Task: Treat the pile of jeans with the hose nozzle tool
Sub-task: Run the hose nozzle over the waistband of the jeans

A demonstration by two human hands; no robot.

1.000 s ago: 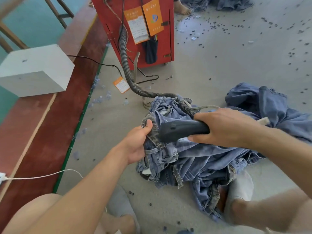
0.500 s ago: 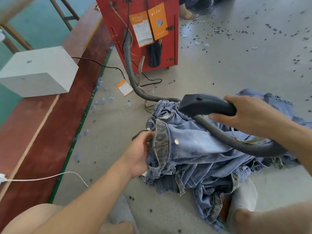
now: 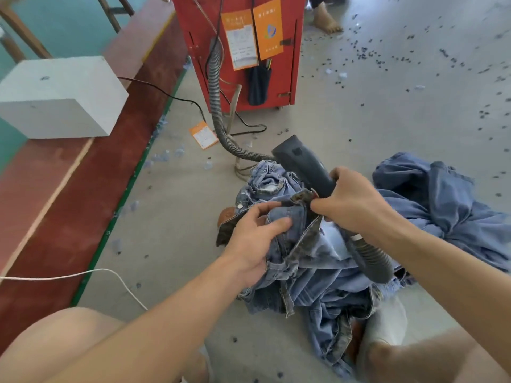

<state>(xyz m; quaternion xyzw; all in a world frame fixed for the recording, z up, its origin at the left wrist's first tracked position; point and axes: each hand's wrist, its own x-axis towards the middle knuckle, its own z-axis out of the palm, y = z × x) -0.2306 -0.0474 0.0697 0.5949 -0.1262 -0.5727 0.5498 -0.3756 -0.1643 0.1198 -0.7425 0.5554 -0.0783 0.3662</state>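
The hose nozzle tool (image 3: 302,163), a dark grey tapered handpiece, is lying along a diagonal, its blunt head pointing far and left above the pile of jeans (image 3: 312,261) on the concrete floor (image 3: 373,111). The right hand (image 3: 349,203) is curling its fingers round the nozzle's near end while also pinching a denim waistband. The left hand (image 3: 253,240) is gripping bunched denim with bent fingers. A ribbed hose (image 3: 217,106) is running to the red machine (image 3: 237,45).

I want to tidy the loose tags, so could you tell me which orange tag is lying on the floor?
The small orange tag beside the hose; the other two hang on the red cabinet.
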